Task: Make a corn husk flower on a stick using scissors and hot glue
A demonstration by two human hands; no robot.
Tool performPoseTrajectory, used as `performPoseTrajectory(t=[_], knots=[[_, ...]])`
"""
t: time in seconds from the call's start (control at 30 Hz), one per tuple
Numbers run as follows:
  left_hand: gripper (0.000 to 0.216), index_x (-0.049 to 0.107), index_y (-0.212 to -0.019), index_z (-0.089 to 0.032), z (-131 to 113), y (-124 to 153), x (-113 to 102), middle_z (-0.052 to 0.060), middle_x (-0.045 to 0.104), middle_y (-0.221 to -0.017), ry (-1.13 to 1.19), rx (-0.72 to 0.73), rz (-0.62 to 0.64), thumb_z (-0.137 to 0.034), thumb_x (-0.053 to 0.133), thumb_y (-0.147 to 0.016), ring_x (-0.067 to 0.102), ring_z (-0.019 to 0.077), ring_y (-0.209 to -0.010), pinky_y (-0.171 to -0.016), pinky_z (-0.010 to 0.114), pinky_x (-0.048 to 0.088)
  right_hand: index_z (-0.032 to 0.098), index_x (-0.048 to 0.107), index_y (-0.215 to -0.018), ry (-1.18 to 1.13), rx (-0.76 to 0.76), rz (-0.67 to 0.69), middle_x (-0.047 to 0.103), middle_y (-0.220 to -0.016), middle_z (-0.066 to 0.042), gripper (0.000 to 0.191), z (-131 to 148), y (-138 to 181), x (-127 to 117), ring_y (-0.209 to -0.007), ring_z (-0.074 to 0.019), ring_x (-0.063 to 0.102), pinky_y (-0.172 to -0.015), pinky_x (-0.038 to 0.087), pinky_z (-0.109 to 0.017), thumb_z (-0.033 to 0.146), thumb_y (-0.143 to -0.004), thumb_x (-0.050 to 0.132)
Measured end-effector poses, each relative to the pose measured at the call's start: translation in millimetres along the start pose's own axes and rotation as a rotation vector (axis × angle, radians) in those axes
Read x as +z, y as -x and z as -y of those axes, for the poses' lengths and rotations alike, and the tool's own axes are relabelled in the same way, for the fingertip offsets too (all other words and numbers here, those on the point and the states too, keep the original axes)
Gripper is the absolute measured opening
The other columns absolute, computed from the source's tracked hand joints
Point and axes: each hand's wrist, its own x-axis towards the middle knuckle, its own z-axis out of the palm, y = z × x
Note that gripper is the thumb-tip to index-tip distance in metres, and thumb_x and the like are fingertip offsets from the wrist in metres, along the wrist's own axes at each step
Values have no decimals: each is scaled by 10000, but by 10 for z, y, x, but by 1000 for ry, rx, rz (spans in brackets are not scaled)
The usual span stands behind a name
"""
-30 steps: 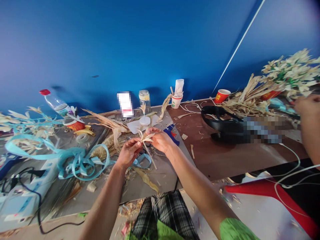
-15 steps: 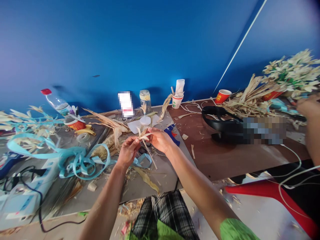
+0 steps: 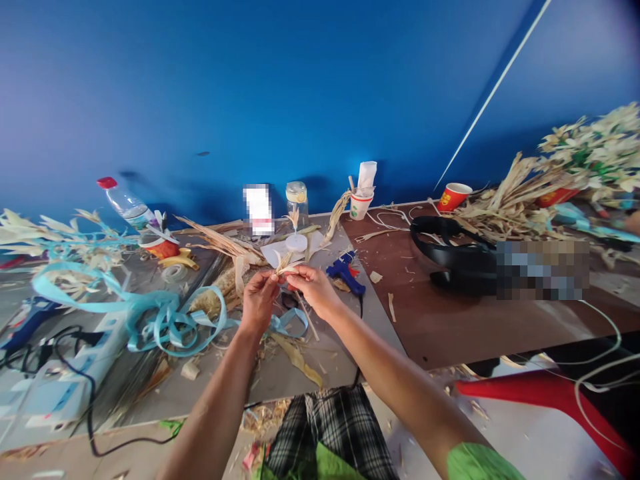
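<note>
A small pale straw-coloured flower of dried corn husk (image 3: 284,265), pointed petals splayed over a thin stalk, is pinched between the left hand (image 3: 259,301) and right hand (image 3: 314,291), each grip clenched on it, just left of the blue glue gun (image 3: 345,271) on the grey worktop (image 3: 330,347).

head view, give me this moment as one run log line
left hand: pinching husk flower | right hand: pinching same flower | nearby: blue glue gun, light blue ribbon | surface: grey table
</note>
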Motion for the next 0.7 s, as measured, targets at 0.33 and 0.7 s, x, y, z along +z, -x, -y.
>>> performPoseTrajectory(t=[0.33,0.7], knots=[[128,625,-752,-175,21,39,-7,-48,484,-509,-416,220,-51,-298,591,-758,402,81,-466,-470,201,306,137,682,-674,-301,119,69,631,-651,-12,127,-43,-22,-28,-540,-81,497,-560,375,-236,218,-580,711],[41,616,-714,-211,124,36,-138,23,577,-679,-693,369,-141,-187,587,-697,483,170,-701,-689,243,357,117,661,-684,-528,243,114,652,-661,-32,73,-29,43,41,-571,-100,552,-605,440,-249,92,-616,672]])
